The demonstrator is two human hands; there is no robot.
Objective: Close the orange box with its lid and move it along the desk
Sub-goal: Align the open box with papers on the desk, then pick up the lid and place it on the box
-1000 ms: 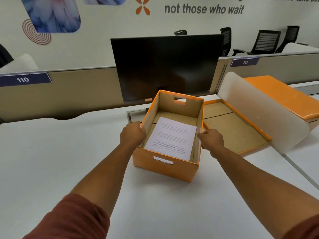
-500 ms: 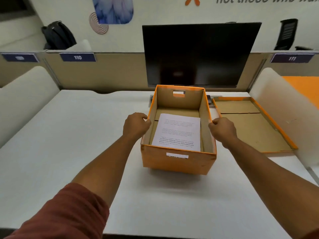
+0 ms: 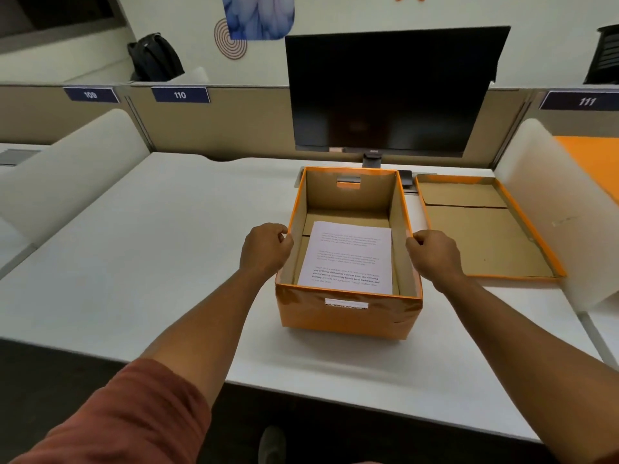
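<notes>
Orange cardboard box (image 3: pixel 348 309) sits open on the white bench (image 3: pixel 150 246), a printed sheet of paper (image 3: pixel 348 256) lying on its floor. Left hand (image 3: pixel 266 247) has its grip curled on the left wall's rim, right hand (image 3: pixel 433 254) likewise on the right wall. The flat orange-edged cardboard lid (image 3: pixel 482 236) lies inside-up just right of the right grip, untouched. Nothing done yet, I'd judge: lidding and sliding both remain.

Even, soft overhead lighting; faint shadows on the counter (image 3: pixel 167 262). Wide-angle bowing at edges; slight blur throughout.
</notes>
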